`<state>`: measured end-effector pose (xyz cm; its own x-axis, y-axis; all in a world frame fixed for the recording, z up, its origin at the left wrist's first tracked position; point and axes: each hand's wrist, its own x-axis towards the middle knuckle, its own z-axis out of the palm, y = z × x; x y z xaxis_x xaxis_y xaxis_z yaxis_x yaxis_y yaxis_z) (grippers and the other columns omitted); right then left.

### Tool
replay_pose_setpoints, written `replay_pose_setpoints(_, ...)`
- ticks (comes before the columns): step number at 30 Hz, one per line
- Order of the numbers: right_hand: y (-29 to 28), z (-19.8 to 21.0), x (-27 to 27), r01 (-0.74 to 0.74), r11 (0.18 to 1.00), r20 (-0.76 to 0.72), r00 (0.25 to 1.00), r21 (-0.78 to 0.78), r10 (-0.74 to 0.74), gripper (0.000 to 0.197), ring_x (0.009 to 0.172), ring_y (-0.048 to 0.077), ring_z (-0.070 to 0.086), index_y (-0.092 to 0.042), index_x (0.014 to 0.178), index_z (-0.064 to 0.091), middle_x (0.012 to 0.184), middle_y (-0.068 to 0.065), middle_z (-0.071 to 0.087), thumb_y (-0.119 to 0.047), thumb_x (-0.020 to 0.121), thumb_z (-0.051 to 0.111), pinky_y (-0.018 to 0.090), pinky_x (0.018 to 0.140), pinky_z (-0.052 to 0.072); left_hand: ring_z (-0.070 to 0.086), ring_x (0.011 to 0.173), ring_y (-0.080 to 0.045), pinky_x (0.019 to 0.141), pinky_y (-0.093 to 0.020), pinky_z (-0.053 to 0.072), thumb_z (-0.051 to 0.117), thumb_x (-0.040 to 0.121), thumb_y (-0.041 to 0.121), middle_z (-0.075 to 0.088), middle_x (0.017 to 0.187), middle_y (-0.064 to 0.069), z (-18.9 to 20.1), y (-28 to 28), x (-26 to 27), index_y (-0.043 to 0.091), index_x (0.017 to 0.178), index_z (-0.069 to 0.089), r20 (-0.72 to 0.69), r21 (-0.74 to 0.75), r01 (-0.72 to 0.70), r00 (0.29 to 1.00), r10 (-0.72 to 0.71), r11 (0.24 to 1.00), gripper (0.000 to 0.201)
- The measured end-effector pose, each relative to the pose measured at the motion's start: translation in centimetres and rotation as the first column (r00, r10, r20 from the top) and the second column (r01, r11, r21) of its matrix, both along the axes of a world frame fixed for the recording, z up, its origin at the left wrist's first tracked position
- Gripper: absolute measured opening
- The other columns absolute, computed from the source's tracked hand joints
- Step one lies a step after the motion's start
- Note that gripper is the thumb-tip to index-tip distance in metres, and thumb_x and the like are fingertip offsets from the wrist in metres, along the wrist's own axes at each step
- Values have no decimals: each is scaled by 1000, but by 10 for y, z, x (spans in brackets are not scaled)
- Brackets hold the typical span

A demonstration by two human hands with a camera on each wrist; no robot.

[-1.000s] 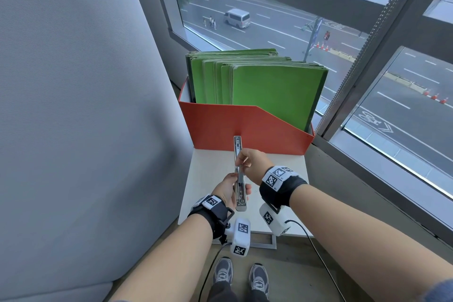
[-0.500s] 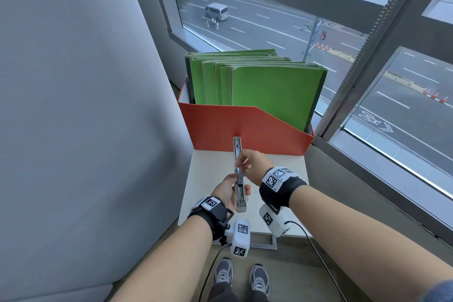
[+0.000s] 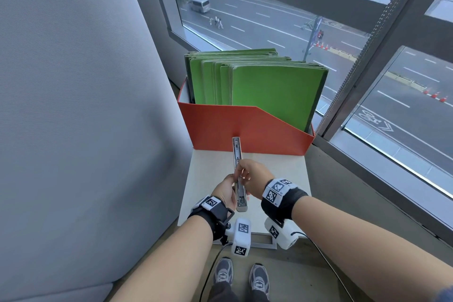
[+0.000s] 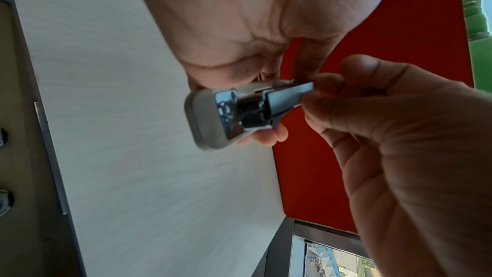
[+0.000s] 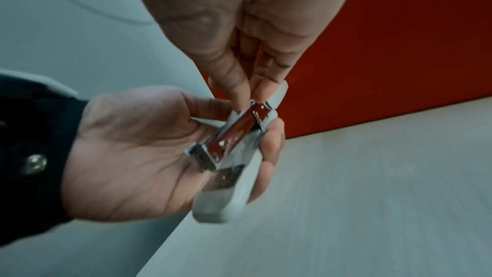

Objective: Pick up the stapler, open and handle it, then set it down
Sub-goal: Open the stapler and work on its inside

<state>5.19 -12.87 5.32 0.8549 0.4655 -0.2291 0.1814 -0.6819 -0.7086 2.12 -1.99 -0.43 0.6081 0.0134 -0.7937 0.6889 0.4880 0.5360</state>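
Above white table (image 3: 277, 169), opened grey-and-chrome stapler (image 3: 239, 174)

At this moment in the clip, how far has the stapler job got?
Done: the stapler is picked up and swung open flat, held above the white table. In hand: the left hand cradles its grey body while the right hand pinches the metal staple rail. Left: finish handling it and set it down.

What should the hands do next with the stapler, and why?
Probably fold it shut. The stapler is swung open into one long strip, held in the air above the small table. The left hand cradles its near half, and the right hand pinches the metal part in the middle, so closing comes before setting it down.
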Motion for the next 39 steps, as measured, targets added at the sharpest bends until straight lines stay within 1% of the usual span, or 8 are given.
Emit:
replay_pose_setpoints(5,-4,-16,-12,40,997,23,999,69,-42,26,72,19,55,-4,84,64,87,14,70,10,76,44,26,70,47,54,64,-19,61,-29,40,44,95,29,66,48,-3,1,2,-1,12,72,57,-14,-16,-2,1000,2,1000,31)
replay_pose_setpoints(12,-7,-23,-22,-63,998,8,998,17,63,21,75,15,52,-13,87,66,86,9,65,1,77,53,23,74,44,56,59,-23,62,-29,40,42,96,34,62,51,-7,-2,5,-1,16,75,59,-14,12,-7,1000,7,1000,33)
replay_pose_setpoints(15,-13,-18,-2,121,987,31,992,106,-125,18,74,18,60,-19,80,62,78,1,66,-2,79,57,30,74,52,56,56,-22,60,-30,40,38,97,38,62,51,-5,-3,6,-2,16,78,53,6,38,53,999,-53,998,32)
replay_pose_setpoints(19,-21,-21,39,356,933,-112,930,47,-350,4,82,19,64,-18,89,61,92,4,70,-21,88,58,36,79,56,60,55,-21,59,-30,44,40,97,39,65,58,-6,-3,7,-4,18,86,49,14,100,175,984,-177,980,25)
replay_pose_setpoints(23,-20,-14,60,494,868,-365,818,53,-444,38,88,29,68,1,112,58,101,12,70,-31,96,45,44,84,58,57,55,-22,58,-29,44,38,97,38,64,58,-6,0,6,-6,16,95,49,31,103,277,959,-281,955,25)
replay_pose_setpoints(28,-14,-6,73,591,796,-488,738,132,-467,37,91,37,68,7,111,57,98,22,68,-25,99,43,46,85,58,54,58,-24,59,-30,42,38,98,36,59,65,-9,1,9,-7,19,89,49,32,100,336,940,-341,936,22)
replay_pose_setpoints(33,-13,-11,79,598,791,-460,742,127,-487,31,77,34,68,10,103,61,73,14,68,-18,96,49,48,85,58,53,55,-23,58,-29,42,39,98,34,57,67,-10,-1,13,-4,20,86,50,-6,74,332,943,-333,940,21)
replay_pose_setpoints(39,-14,7,69,414,884,-297,890,216,-345,25,89,27,70,0,112,61,101,18,72,-15,94,53,40,84,59,52,58,-21,59,-30,43,38,96,43,61,55,-6,-6,13,3,16,86,49,-77,29,288,955,-285,957,31)
